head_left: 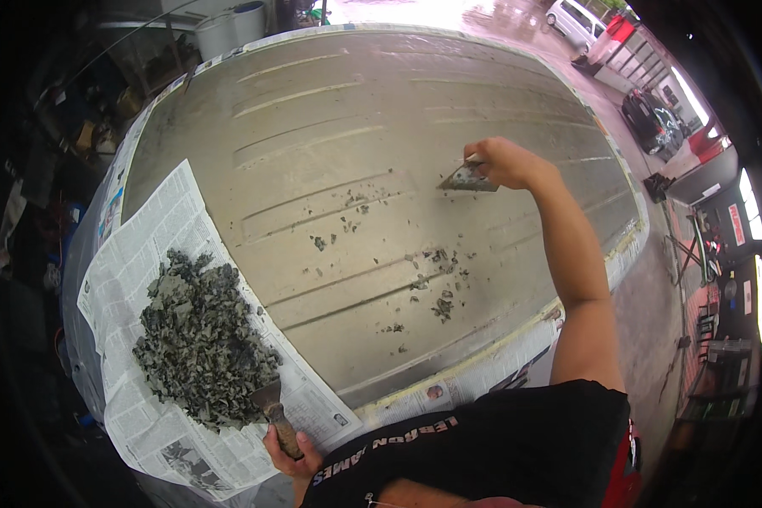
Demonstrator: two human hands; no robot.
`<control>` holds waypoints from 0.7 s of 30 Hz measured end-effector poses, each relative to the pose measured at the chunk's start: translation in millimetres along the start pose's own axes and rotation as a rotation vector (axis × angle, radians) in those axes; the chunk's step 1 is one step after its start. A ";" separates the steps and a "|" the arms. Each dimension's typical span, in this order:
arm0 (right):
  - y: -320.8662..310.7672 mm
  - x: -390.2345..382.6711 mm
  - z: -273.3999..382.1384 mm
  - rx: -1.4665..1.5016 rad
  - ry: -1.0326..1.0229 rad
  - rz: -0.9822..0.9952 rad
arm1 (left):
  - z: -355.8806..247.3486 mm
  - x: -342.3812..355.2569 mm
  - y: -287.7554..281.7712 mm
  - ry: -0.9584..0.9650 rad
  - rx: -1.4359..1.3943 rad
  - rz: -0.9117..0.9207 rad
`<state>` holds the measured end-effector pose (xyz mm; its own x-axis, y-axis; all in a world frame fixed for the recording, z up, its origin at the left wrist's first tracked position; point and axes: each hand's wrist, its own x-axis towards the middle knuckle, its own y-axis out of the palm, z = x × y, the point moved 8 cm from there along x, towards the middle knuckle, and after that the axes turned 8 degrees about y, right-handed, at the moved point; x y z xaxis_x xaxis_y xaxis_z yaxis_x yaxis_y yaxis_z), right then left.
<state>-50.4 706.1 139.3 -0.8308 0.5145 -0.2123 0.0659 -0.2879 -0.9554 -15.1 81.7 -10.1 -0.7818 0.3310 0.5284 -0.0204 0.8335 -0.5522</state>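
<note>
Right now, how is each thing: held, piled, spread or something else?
Newspaper: spread out
Flake pile: heaped on newspaper
Panel: edges papered, partly littered
Loose flakes: scattered
Left scraper: held in left hand, blade at pile
Right scraper: held in right hand

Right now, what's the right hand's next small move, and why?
Probably sweep the right hand's flat triangular metal scraper toward the loose dark-grey flakes: they lie scattered on the ridged beige panel, while a large grey heap sits on printed newspaper.
</note>
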 end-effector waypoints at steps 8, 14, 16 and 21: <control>-31.1 -30.8 -139.3 -0.043 0.278 -0.467 | -1.8 0.6 1.4 0.005 -0.016 -0.039; 15.6 -43.6 -102.8 -0.038 0.292 -0.425 | 15.7 -14.7 2.5 -0.136 -0.128 -0.024; 18.4 -46.8 -64.1 0.023 0.230 -0.281 | 12.7 -13.5 -0.7 -0.132 -0.126 -0.024; -20.9 -47.0 -59.4 0.125 0.185 -0.361 | 10.3 -17.5 -2.5 -0.125 -0.107 -0.048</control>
<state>20.1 735.9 157.1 -0.6743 0.7333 0.0870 -0.2882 -0.1528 -0.9453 -7.8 69.3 -24.6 -0.8532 0.2374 0.4644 0.0017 0.8916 -0.4528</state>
